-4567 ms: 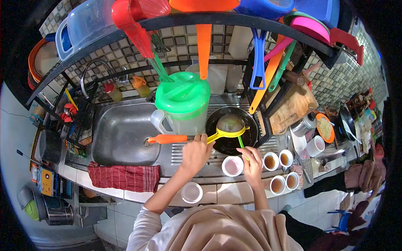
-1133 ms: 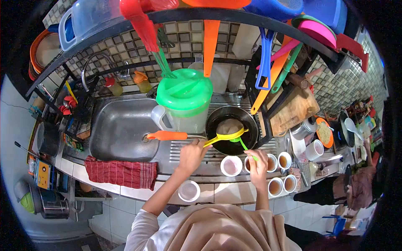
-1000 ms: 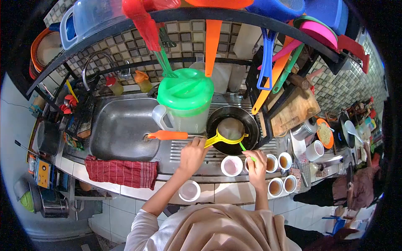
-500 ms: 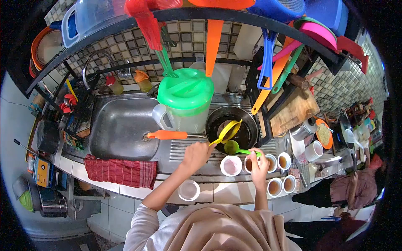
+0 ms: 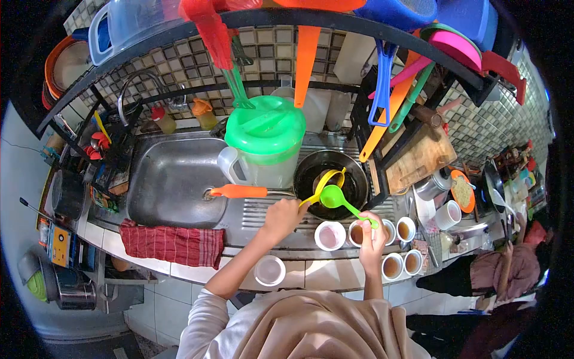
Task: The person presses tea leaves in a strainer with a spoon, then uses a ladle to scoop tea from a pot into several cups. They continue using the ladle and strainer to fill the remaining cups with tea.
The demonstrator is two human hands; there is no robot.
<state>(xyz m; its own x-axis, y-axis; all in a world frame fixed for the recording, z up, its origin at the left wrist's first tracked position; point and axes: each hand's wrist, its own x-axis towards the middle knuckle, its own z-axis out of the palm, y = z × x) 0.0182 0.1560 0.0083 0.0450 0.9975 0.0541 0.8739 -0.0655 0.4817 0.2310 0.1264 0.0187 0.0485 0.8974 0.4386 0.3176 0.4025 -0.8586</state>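
My left hand (image 5: pixel 283 220) is closed on the handle of a yellow strainer (image 5: pixel 313 198), whose round end reaches over a dark pan (image 5: pixel 361 169) holding dark liquid. A green ladle (image 5: pixel 333 196) is gripped near the end of its handle by my right hand (image 5: pixel 373 234). Its bowl overlaps the strainer, above the pan. Below the ladle, a white cup (image 5: pixel 330 237) has a little pale pinkish content. Several cups near my right hand contain brown liquid, among them a cup (image 5: pixel 406 229) and another cup (image 5: pixel 392 267) on the tiled edge.
Left of the pan stands a green-lidded pitcher (image 5: pixel 266 134), with the pan's orange handle (image 5: pixel 240 191) in front. A metal sink (image 5: pixel 176 179), a red cloth (image 5: pixel 173 244) and another white cup (image 5: pixel 269 271) lie leftward. Utensils hang from a black rack (image 5: pixel 335 23). Another person (image 5: pixel 505 269) stands at right.
The green ladle has risen from near the pan's front rim to over the strainer, its bowl now facing up more. The strainer has shifted slightly; both hands keep their grips.
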